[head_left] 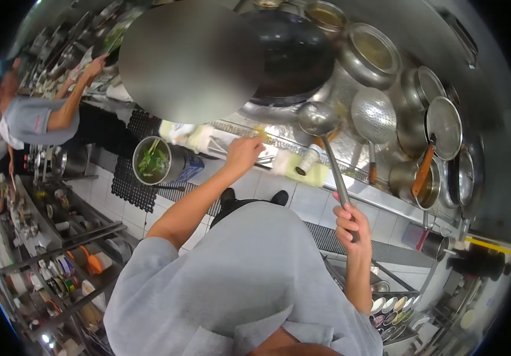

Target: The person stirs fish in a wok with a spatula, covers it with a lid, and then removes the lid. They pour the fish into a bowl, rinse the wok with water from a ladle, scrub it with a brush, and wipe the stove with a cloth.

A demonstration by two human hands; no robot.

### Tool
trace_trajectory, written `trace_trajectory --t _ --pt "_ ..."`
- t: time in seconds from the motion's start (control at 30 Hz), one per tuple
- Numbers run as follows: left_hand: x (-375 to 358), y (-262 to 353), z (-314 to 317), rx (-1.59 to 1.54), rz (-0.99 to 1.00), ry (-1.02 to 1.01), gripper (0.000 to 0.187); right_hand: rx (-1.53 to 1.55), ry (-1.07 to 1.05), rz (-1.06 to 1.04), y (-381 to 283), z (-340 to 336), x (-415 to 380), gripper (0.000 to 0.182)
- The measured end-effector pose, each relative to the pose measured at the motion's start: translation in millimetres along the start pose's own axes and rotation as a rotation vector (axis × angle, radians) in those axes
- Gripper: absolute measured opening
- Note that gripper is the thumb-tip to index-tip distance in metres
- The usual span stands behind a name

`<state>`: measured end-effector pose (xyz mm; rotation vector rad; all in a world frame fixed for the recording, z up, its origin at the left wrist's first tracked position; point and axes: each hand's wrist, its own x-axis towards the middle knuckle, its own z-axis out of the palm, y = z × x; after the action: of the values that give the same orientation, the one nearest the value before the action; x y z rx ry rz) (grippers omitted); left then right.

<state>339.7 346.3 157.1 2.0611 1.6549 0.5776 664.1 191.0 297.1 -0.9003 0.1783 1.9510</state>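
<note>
My right hand (351, 224) is closed round the handle of a metal ladle (339, 181). The ladle's round bowl (317, 117) points away from me, over the steel stove top. At the stove's front edge, my left hand (245, 155) has its fingers curled down by the rail, and whatever they grip is hidden. Folded light cloths (208, 137) lie left of that hand, and a pale green cloth (306, 170) lies to its right. Beyond the ladle sits a large black wok (294, 56), partly covered by a blurred oval.
A perforated skimmer (374, 115) rests right of the ladle, near metal pots (371, 56) and a strainer (444, 127). A pot with green leaves (151, 160) stands at left, near a black mat (134, 187). Another person (45, 121) works at far left.
</note>
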Motion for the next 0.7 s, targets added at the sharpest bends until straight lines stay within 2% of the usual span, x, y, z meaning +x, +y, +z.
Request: trace_trajectory --t 0.1,0.13,0.27,0.33,0.4,0.47,0.5,0.53,0.6,0.67,0.7 --pt "-60 -75 -24 -0.013 -0.24 0.001 0.019 -0.114 0.076 -0.05 41 27 -13 0.034" --pt "-80 -116 -17 -0.046 -0.309 -0.022 0.021 -0.18 0.114 -0.072 53 38 -19 0.034" --pt "-121 -245 21 -0.318 -0.594 -0.066 0.069 -0.295 0.187 -0.086 98 82 -25 0.035" --pt "-115 -294 50 -0.593 -0.757 -0.009 0.087 -0.239 0.178 -0.041 115 101 -18 0.031" --pt "-97 -329 75 -0.78 -0.811 0.055 0.097 -0.18 0.162 -0.024 130 126 -4 0.031" --pt "-75 -330 76 -0.88 -0.747 0.126 0.099 -0.07 0.099 0.008 146 145 12 0.031" --pt "-70 -322 66 -0.955 -0.82 0.066 0.096 -0.01 0.064 0.016 152 151 20 0.031" --pt "-63 -292 25 -1.024 -0.888 -0.003 0.093 0.021 0.037 0.038 157 154 25 0.031" --pt "-58 -279 12 -1.131 -0.995 -0.084 0.07 0.103 -0.019 0.051 162 149 30 0.03" --pt "-47 -317 51 -1.209 -1.042 -0.139 0.03 0.074 -0.038 0.041 158 134 23 0.029" --pt "-43 -323 62 -1.086 -0.992 -0.132 0.02 0.064 -0.046 0.026 153 124 17 0.028"
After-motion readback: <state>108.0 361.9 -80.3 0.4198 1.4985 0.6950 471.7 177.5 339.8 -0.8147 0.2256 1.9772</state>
